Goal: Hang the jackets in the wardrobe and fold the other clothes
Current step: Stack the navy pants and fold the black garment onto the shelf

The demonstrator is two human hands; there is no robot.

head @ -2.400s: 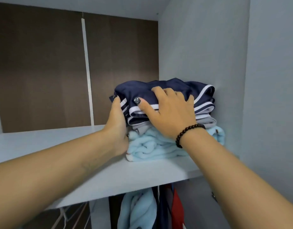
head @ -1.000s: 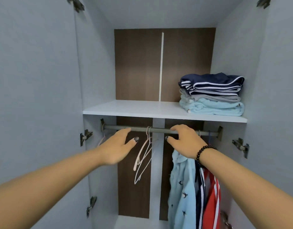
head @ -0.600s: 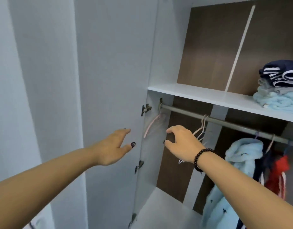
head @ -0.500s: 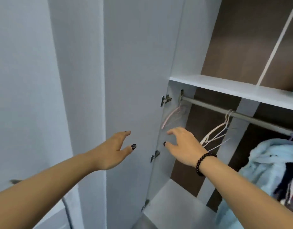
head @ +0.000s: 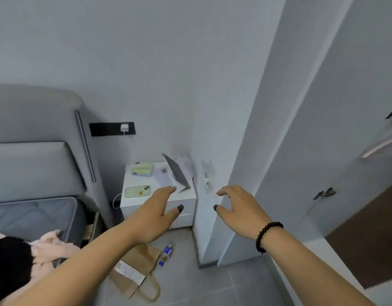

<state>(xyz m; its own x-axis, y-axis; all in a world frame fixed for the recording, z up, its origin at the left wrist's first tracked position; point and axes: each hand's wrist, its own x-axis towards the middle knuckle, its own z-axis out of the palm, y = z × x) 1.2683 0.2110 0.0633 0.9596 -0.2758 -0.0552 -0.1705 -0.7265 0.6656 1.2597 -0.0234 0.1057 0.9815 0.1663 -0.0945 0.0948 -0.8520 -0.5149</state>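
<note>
Both hands hung empty in mid-air, the left hand with fingers straight, the right hand loosely spread with curled fingertips. At far left stood the bed, pink clothes heaped on its near corner; at right, the open wardrobe door. Between them lay bare grey floor and a white nightstand carrying a phone

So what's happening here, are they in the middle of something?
A person is between steps of tidying clothes. Both the left hand and the right hand are stretched out, holding nothing. They face the bed, where a pink garment and a dark garment lie unfolded. The open wardrobe door stands at the right.
</note>
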